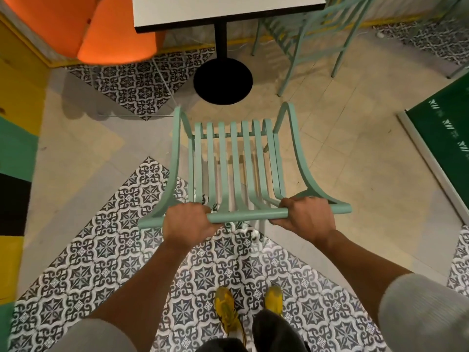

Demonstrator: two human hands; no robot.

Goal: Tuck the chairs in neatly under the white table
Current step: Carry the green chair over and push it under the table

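Note:
A mint-green slatted metal chair stands in front of me, its seat pointing toward the white table. My left hand and my right hand both grip the top bar of its backrest. The table has a black post and a round black base, just beyond the chair's front edge. The chair's seat lies short of the tabletop. A second mint-green chair stands at the table's right side, partly under the tabletop.
An orange seat sits at the table's left side. A green panel with a white frame lies on the floor at the right. A yellow, green and black wall runs along the left edge. My yellow shoes stand on patterned tiles.

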